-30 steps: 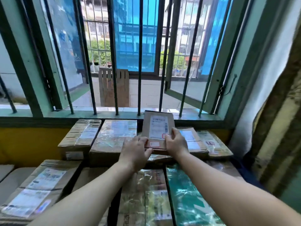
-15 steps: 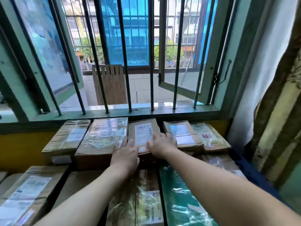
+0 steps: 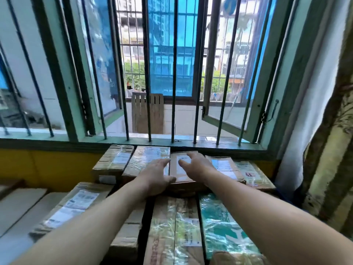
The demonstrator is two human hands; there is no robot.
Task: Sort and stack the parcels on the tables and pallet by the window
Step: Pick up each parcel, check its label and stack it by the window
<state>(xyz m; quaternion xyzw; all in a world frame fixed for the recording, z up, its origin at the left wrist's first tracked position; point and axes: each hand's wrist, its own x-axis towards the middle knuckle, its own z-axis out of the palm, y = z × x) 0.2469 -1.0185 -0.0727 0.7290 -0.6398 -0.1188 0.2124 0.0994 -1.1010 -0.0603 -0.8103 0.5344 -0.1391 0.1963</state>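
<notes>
Parcels fill the lower frame below the barred window (image 3: 172,73). Small brown parcel (image 3: 181,172) with white label lies flat at centre frame, in the back row between a film-wrapped box (image 3: 149,161) and a labelled flat parcel (image 3: 223,167). Left hand (image 3: 156,178) rests at its left edge, fingers extended, released. Right hand (image 3: 196,165) over its top, fingers spread, released; contact unclear. Green film-wrapped parcel (image 3: 223,226) lower right.

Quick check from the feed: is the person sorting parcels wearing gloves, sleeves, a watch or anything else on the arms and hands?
Nothing worn shows. The left hand and right hand are gloveless, with no rings, watch or wristband visible, and both forearms are uncovered to the frame edge: no sleeve in view.
</notes>
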